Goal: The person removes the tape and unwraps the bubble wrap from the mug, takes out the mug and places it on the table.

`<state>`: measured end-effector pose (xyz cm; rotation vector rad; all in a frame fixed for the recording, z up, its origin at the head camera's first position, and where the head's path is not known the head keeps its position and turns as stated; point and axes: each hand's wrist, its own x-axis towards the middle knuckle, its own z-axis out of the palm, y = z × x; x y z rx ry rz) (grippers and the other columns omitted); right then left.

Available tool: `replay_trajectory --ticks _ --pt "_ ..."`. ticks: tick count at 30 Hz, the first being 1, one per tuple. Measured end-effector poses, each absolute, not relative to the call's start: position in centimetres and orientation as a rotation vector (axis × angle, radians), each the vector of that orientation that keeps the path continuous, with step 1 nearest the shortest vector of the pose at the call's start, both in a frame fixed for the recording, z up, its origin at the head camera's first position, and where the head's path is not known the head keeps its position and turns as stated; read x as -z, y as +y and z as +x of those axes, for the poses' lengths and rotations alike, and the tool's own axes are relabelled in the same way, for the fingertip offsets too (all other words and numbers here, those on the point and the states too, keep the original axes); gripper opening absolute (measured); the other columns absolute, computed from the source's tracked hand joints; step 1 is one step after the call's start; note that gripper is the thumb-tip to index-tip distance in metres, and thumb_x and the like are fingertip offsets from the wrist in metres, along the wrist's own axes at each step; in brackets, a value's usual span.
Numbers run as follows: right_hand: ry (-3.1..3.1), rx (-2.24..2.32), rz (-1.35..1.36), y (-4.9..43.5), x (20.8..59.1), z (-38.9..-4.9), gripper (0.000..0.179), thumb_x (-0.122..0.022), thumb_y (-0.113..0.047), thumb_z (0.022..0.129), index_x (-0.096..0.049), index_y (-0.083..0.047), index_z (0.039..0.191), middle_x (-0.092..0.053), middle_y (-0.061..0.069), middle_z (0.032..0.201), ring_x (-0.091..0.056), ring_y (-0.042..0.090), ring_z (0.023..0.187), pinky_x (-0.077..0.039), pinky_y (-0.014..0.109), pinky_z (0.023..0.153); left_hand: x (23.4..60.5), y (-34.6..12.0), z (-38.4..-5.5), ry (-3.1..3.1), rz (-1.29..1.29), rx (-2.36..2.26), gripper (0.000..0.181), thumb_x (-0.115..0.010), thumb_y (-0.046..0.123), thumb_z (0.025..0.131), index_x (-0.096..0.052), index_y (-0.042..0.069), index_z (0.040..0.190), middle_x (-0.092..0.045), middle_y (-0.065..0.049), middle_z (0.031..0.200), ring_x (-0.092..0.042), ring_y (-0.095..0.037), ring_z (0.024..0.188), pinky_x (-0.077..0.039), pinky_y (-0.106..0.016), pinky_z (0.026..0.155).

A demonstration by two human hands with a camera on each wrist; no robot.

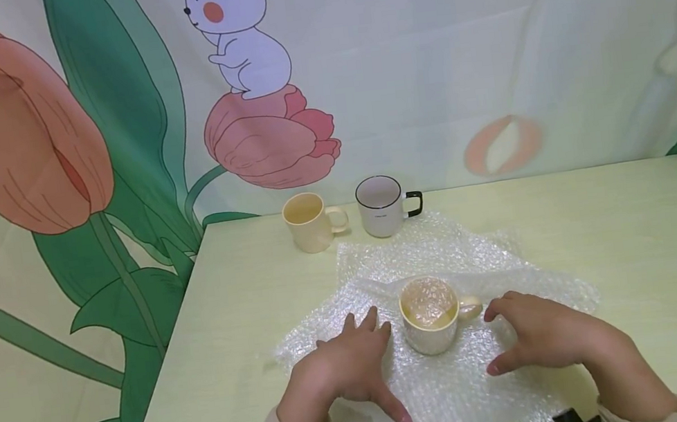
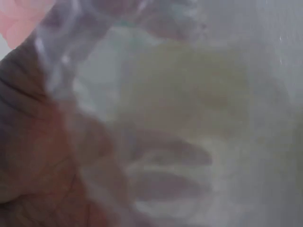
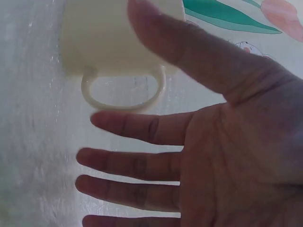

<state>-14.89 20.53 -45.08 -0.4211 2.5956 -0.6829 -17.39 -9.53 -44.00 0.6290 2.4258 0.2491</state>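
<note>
A cream mug (image 1: 431, 341) stands upright on a sheet of bubble wrap (image 1: 454, 400), with crumpled bubble wrap (image 1: 429, 300) inside its mouth. To the mug's left is my left hand (image 1: 352, 369), fingers spread and thumb apart, over the sheet. In the left wrist view, blurred plastic film (image 2: 57, 61) covers much of the picture and the palm (image 2: 42, 156) shows at the left. My right hand (image 1: 543, 330) is at the handle side, holding nothing. The right wrist view shows its straight fingers (image 3: 137, 127) close to the mug's handle (image 3: 124, 107); whether they touch it I cannot tell.
Behind the bubble wrap, at the table's back edge, stand a yellow mug (image 1: 311, 231) and a white mug (image 1: 379, 217) with black rim and handle. A printed cloth (image 1: 423, 69) hangs behind the pale table (image 1: 649, 238).
</note>
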Motion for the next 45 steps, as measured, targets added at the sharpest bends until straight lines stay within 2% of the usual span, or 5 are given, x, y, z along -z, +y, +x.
replay_trajectory --ticks 5,18,29,36,45 --pt "2.633 0.665 -0.391 20.4 45.4 -14.9 0.094 -0.092 -0.052 0.069 -0.058 -0.002 0.141 -0.059 0.019 0.136 -0.057 0.043 0.125 -0.050 0.060 0.101 43.9 -8.9 -16.7 2.444 0.624 -0.207 0.134 -0.094 0.072 0.048 -0.044 0.010 0.156 -0.023 -0.018 0.171 -0.021 -0.054 0.154 -0.032 -0.089 0.097" --pt "2.617 0.663 -0.348 20.2 45.8 -15.2 0.106 -0.093 -0.049 0.069 -0.047 0.001 0.151 -0.055 0.022 0.136 -0.054 0.043 0.125 -0.050 0.060 0.101 44.0 -7.1 -15.2 2.451 0.607 -0.079 0.137 -0.083 0.086 0.050 -0.046 0.007 0.156 -0.030 -0.019 0.169 -0.030 -0.054 0.151 -0.039 -0.085 0.094" --pt "2.626 0.706 -0.357 20.3 45.9 -15.2 0.109 -0.093 -0.046 0.071 -0.040 -0.008 0.158 -0.055 0.022 0.137 -0.056 0.043 0.124 -0.051 0.061 0.098 45.5 -5.3 -13.9 2.478 0.608 0.066 0.141 -0.087 0.082 0.047 -0.043 0.009 0.158 -0.029 -0.020 0.169 -0.032 -0.057 0.149 -0.042 -0.085 0.089" --pt "2.658 0.695 -0.342 20.2 46.1 -15.4 0.106 -0.093 -0.048 0.070 -0.044 -0.011 0.156 -0.058 0.020 0.135 -0.059 0.041 0.121 -0.054 0.059 0.093 47.0 -4.3 -13.5 2.509 0.614 0.195 0.146 -0.090 0.080 0.043 -0.041 0.005 0.158 -0.028 -0.023 0.168 -0.032 -0.060 0.147 -0.045 -0.083 0.087" --pt "2.711 0.689 -0.359 20.4 46.2 -15.9 0.100 -0.093 -0.045 0.072 -0.046 -0.016 0.156 -0.060 0.019 0.130 -0.062 0.038 0.117 -0.055 0.057 0.089 48.1 -3.4 -13.2 2.500 0.655 0.314 0.147 -0.087 0.078 0.045 -0.035 0.003 0.160 -0.025 -0.028 0.168 -0.030 -0.064 0.145 -0.048 -0.080 0.084"
